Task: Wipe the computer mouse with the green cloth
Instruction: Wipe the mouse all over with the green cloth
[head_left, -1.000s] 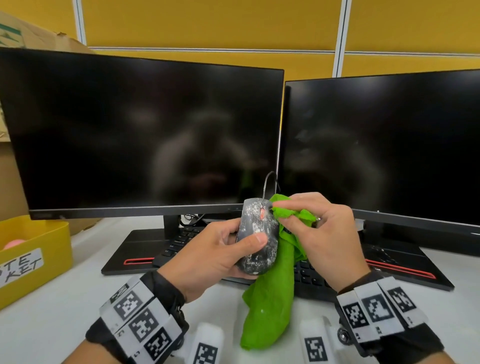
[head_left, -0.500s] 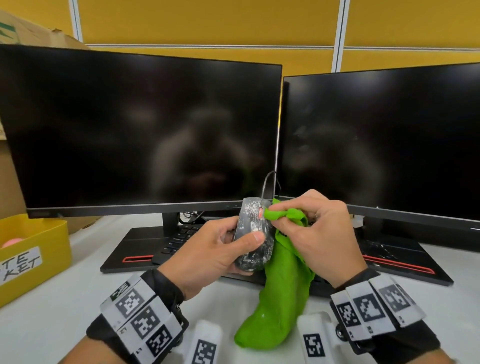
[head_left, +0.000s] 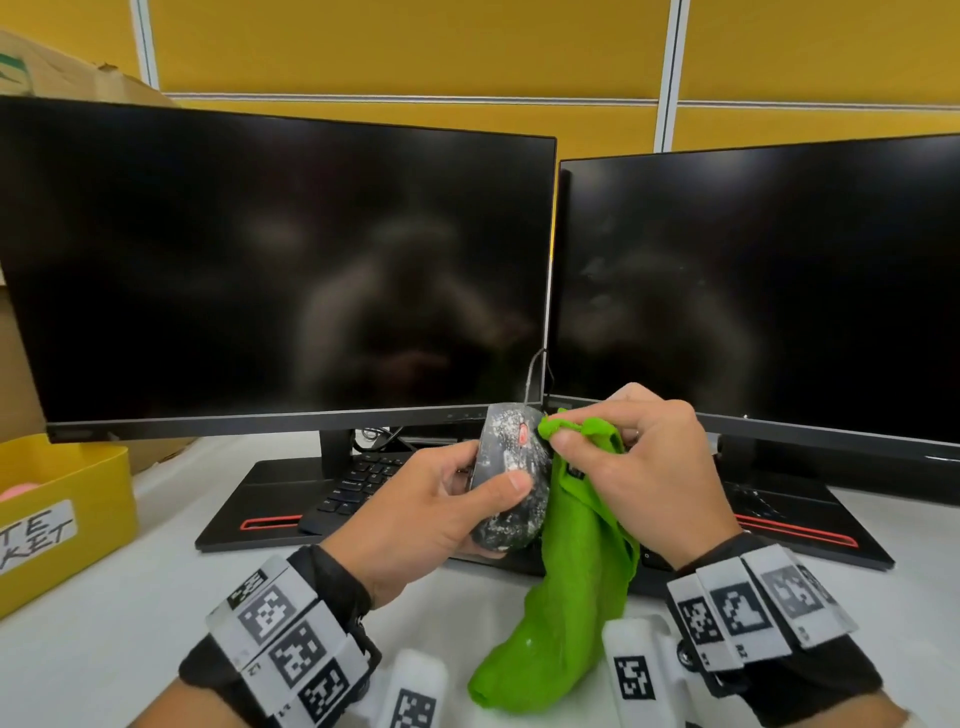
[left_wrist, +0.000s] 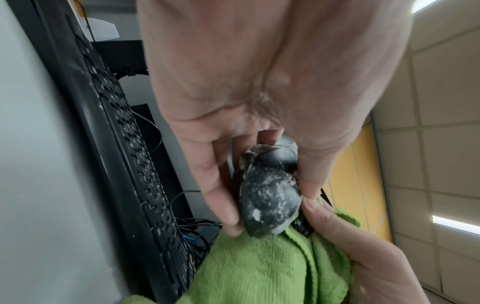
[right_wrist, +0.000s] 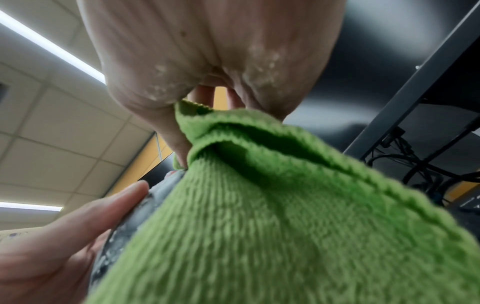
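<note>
At lower centre of the head view, the left hand (head_left: 415, 512) clasps the dusty black corded computer mouse (head_left: 511, 480) upright, thumb across its top. The right hand (head_left: 652, 480) pinches the bunched green knitted cloth (head_left: 566, 597) against the mouse's right side.

The computer mouse (head_left: 511, 475) looks like dark matt plastic, its shell speckled with rough whitish residue. The green cloth (head_left: 566, 587) is soft ribbed terry with a stitched hem. The 2 monitors (head_left: 280, 265) have glossy black screens that mirror dim shapes.
</note>
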